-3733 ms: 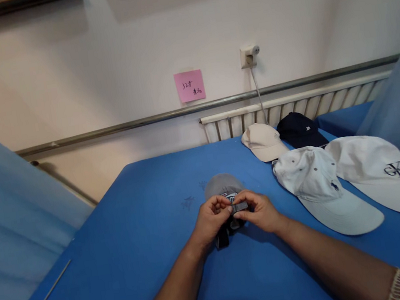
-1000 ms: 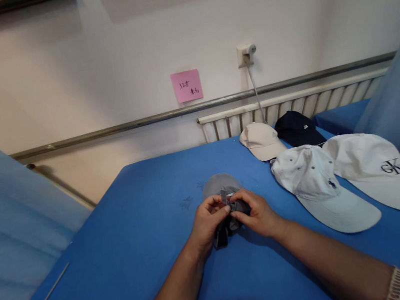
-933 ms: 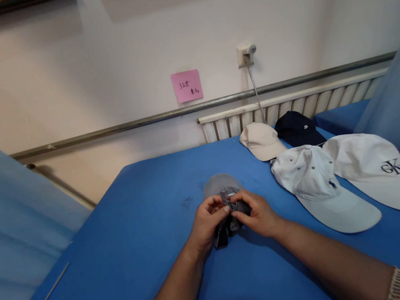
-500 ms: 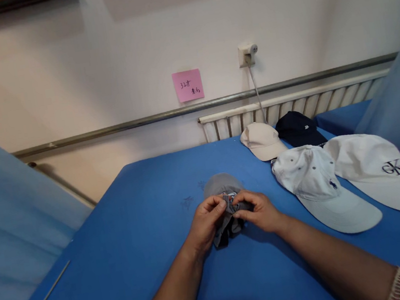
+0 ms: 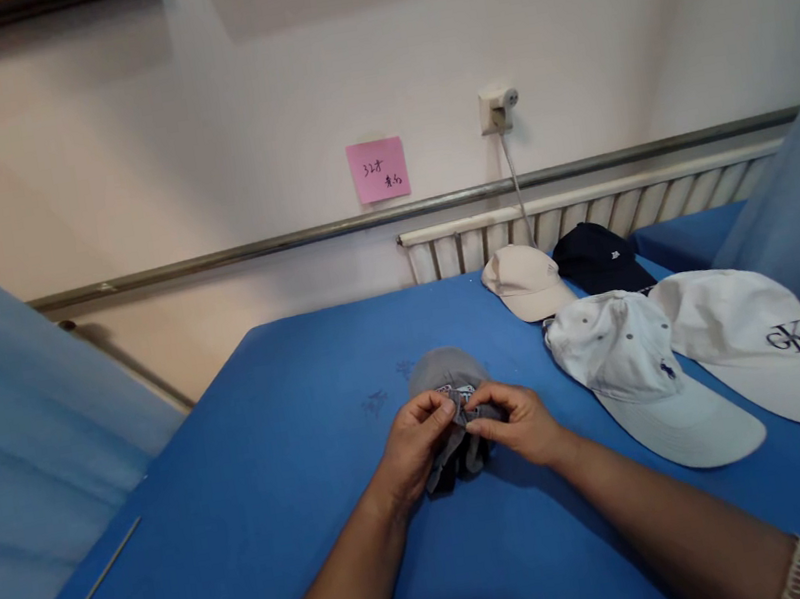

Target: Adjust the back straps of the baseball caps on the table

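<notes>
The gray cap point(image 5: 445, 367) sits at the middle of the blue counter point(image 5: 278, 440), its rounded gray part facing away from the person. The left hand point(image 5: 416, 437) pinches its near edge between thumb and fingers; the right hand point(image 5: 517, 420) pinches the same edge from the other side, thumb tip close to the left one. Black cloth point(image 5: 452, 473) bunches at the cap's near side, under the hands.

The work on this cap looks unfinished, judging by both hands gripping it. Whether anything is fastened between the fingertips cannot be told; they cover the spot.

Right of the gray cap and well apart from both hands, four other caps lie on the counter: the pale cap point(image 5: 612, 347) nearest, the white cap point(image 5: 737, 317) beyond it, and the beige cap point(image 5: 521, 270) and navy cap point(image 5: 595, 256) farther back. Left of the gray cap, well apart, lies a thin stick point(image 5: 93, 589).
</notes>
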`<state>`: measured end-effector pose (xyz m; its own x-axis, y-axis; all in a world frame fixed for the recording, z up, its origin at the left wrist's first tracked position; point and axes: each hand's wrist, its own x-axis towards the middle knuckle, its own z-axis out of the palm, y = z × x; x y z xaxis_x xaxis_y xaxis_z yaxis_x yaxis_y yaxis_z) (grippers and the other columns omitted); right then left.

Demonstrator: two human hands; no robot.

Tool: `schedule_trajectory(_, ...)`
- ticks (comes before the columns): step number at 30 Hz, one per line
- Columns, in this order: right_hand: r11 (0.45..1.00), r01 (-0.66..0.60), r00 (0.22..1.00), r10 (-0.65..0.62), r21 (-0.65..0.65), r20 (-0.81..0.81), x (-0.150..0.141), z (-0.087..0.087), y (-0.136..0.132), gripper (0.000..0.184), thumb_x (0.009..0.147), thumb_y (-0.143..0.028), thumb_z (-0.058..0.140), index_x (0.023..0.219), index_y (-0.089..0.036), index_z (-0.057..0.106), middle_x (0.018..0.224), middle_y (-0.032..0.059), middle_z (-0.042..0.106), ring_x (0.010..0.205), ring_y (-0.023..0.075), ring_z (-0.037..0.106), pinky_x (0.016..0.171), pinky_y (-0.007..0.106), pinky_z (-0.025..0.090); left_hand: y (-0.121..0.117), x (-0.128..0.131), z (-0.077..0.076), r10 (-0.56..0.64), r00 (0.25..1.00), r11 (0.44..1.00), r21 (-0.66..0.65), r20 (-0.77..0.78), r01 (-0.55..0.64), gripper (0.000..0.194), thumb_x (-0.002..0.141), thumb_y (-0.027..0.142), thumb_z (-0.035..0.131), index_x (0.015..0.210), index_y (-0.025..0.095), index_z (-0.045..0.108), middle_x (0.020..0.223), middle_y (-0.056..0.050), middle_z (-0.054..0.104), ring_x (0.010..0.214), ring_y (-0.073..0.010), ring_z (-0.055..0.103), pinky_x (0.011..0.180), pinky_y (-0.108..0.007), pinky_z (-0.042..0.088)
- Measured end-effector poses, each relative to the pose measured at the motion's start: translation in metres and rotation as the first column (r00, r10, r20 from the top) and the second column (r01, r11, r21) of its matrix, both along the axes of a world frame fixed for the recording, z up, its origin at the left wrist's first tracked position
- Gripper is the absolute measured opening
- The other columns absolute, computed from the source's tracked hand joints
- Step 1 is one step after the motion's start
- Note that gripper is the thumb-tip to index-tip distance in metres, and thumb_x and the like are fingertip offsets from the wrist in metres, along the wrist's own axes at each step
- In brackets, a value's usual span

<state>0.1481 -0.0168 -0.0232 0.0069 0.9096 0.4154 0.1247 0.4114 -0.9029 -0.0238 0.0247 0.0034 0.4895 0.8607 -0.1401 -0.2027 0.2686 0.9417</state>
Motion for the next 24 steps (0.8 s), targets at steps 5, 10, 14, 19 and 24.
schedule_trajectory(5, 0.998, 0.064, 0.998, -0.064, 0.007, 0.026, 0.001, 0.000, 0.001, 0.020, 0.076, -0.036, 0.071, 0.090, -0.021, 0.071, 0.090, 0.0042, 0.072, 0.082, 0.0201, 0.067, 0.076, 0.033, 0.053, -0.003, 0.001, 0.004, 0.020, 0.997, 0.999, -0.039, 0.079, -0.017, 0.025, 0.071, 0.032, 0.079, 0.074, 0.015, 0.060, 0.081, -0.001, 0.066, 0.065, -0.0098, 0.059, 0.063, -0.021, 0.046)
schedule_trajectory(10, 0.997, 0.065, 0.997, -0.066, 0.031, 0.032, 0.001, -0.003, 0.002, 0.022, 0.077, -0.037, 0.071, 0.092, -0.021, 0.072, 0.091, 0.0053, 0.072, 0.086, 0.0208, 0.066, 0.077, 0.034, 0.053, -0.006, 0.003, 0.010, 0.027, 0.992, 0.996, -0.087, 0.122, -0.017, 0.023, 0.070, 0.030, 0.080, 0.075, 0.015, 0.063, 0.090, -0.004, 0.068, 0.074, -0.0121, 0.063, 0.070, -0.023, 0.050)
schedule_trajectory(14, 0.998, 0.052, 0.998, -0.053, 0.026, 0.041, 0.001, -0.004, 0.002, 0.024, 0.077, -0.038, 0.071, 0.094, -0.021, 0.073, 0.090, 0.0049, 0.071, 0.083, 0.0201, 0.066, 0.076, 0.034, 0.053, -0.008, 0.003, 0.012, 0.020, 0.993, 0.997, -0.083, 0.113, -0.011, 0.023, 0.071, 0.031, 0.079, 0.082, 0.015, 0.067, 0.102, -0.005, 0.068, 0.082, -0.0139, 0.064, 0.076, -0.025, 0.052)
schedule_trajectory(19, 0.998, 0.044, 0.998, -0.047, 0.044, 0.050, 0.002, -0.003, 0.002, 0.024, 0.078, -0.038, 0.071, 0.095, -0.021, 0.073, 0.085, 0.0041, 0.069, 0.076, 0.0181, 0.064, 0.070, 0.032, 0.052, -0.008, 0.002, 0.009, 0.018, 0.997, 0.998, -0.055, 0.070, -0.014, 0.022, 0.070, 0.032, 0.080, 0.072, 0.016, 0.066, 0.110, -0.005, 0.065, 0.084, -0.0142, 0.063, 0.075, -0.024, 0.052)
schedule_trajectory(24, 0.997, 0.037, 0.999, -0.039, 0.061, 0.026, 0.002, -0.003, 0.001, 0.022, 0.079, -0.035, 0.070, 0.096, -0.022, 0.073, 0.085, 0.0036, 0.068, 0.078, 0.0179, 0.064, 0.071, 0.032, 0.051, -0.004, 0.002, 0.005, 0.041, 0.999, 0.998, -0.045, 0.024, -0.040, 0.024, 0.068, 0.035, 0.080, 0.071, 0.016, 0.066, 0.111, -0.007, 0.065, 0.083, -0.0148, 0.063, 0.075, -0.025, 0.052)
